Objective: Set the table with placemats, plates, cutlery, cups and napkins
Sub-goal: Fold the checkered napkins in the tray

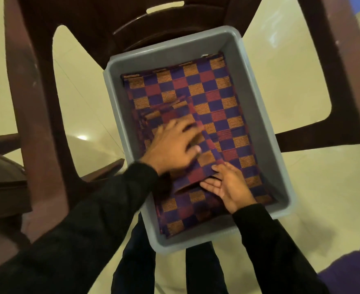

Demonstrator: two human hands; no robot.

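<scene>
Both arms wear long black sleeves (94, 211) of matte fabric, each ending at the wrist. The left hand (172, 145) and right hand (227, 183) are bare. Dark trousers (136, 262) cover the legs below.

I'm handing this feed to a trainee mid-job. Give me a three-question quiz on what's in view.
1. True or false: the checked placemats lie inside the grey tub.
2. Which hand slips its fingers under a lifted placemat edge? A) left hand B) right hand
3. Fill in: the tub rests on a brown plastic ____.

Key: 1 true; 2 B; 3 chair.
</scene>
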